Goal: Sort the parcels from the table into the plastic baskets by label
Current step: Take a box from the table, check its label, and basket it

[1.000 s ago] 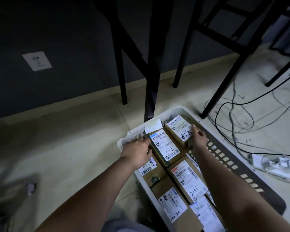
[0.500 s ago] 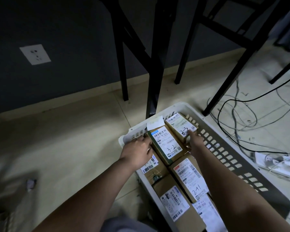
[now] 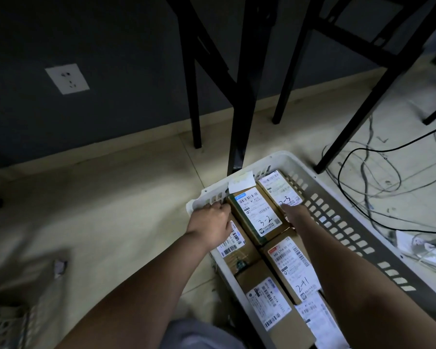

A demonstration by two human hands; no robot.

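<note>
You have 2 hands (image 3: 212,222) in 1 white basket (image 3: 342,222) holding 6 visible labelled parcels (image 3: 258,214); 1 wall socket (image 3: 67,78) behind.

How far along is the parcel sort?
Done: several labelled parcels already lie in the white basket, including the 2-1 parcel. In hand: the left hand and right hand flank the 3-2 parcel, with the 3-3 parcel beside it. Left: unknown, since the table is out of view.

Two bare forearms, no sleeves, no watch or rings visible. Left hand (image 3: 210,224) and right hand (image 3: 296,214) ungloved. Between the forearms, nearest the camera: grey fabric garment (image 3: 199,333), soft folds.
</note>
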